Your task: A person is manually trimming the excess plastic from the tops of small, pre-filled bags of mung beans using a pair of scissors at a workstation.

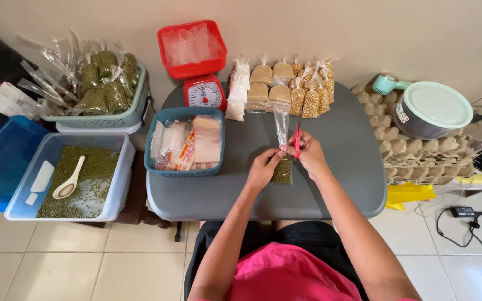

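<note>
I see L hand [263,169] pinching bean bag [282,169] neck, R hand [308,154] gripping red scissors [297,139]. Bag's soft, light, slippery plastic; I'd hold at neck.

Both forearms reach in from 6 o'clock toward 12. Left hand [263,167] pinches shut, right hand [309,154] curled closed, nearly touching.

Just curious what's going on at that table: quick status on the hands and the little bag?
Left hand pinching small bag of green beans. Right hand gripping red scissors at the bag's neck. Grey table around the bag bare; blue basket sits apart.
</note>
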